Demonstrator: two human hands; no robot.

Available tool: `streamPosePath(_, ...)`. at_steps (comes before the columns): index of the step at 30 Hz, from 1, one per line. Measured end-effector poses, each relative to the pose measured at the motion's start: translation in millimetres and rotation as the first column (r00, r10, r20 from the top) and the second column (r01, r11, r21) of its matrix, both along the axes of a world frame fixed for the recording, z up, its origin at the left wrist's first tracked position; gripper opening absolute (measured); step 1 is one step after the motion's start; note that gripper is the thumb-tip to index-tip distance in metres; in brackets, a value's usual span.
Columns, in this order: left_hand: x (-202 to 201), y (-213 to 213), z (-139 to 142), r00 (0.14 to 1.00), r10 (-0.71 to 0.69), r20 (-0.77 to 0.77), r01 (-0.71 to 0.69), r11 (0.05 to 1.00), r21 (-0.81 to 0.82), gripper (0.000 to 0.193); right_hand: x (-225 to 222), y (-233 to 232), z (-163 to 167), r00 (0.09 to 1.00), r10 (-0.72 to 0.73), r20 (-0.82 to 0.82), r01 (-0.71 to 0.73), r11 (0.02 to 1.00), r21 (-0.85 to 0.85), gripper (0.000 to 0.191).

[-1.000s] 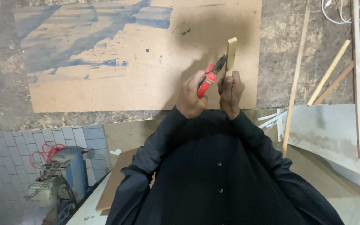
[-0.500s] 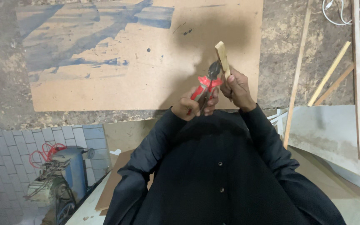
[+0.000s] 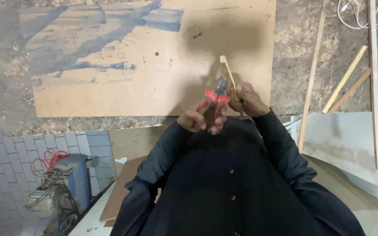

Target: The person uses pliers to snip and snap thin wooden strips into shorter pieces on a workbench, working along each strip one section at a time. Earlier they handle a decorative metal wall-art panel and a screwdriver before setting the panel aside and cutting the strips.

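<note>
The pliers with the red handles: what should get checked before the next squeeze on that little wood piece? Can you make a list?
1. Left hand wraps the red handles of the pliers: ok.
2. Right hand grips the wood piece at its lower end: ok.
3. Plier nose meets the wood piece: ok.
4. What the nose bites on: cannot tell, too small.
5. Right fingers sit very close to the nose: not ok.
6. Brown board lies flat on the floor below: ok.

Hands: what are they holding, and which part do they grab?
The left hand grips red-handled pliers by the handles. The right hand holds a small wooden strip by its lower end; the pliers' nose meets the strip.
</note>
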State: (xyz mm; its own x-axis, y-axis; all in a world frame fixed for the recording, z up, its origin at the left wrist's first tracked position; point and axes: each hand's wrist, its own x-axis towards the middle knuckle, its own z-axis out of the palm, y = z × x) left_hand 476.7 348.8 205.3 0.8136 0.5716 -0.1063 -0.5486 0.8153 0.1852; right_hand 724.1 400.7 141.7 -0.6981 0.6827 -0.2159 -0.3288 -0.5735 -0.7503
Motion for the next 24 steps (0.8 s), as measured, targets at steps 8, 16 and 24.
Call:
streamPosePath(8, -11.7, 10.7, 5.4, 0.357, 0.707, -0.61, 0.135, 0.607, 0.783, 0.058, -0.8, -2.7, 34.6, 0.991, -0.055, 0.119, 0.059, 0.998, -0.027, 0.044)
streamPosePath(16, -21.9, 17.3, 54.2, -0.268, 0.948, -0.171, 0.621, 0.306, 0.721, 0.054, 2.1, 0.4, 53.6, 0.983, -0.172, 0.059, 0.182, 0.908, -0.378, 0.037)
streamPosePath(24, -31.3, 19.9, 50.9, -0.254, 0.958, -0.129, 0.572, 0.257, 0.779, 0.066, 12.3, 2.4, 68.4, 0.998, -0.02, -0.054, 0.003, 0.955, -0.296, 0.039)
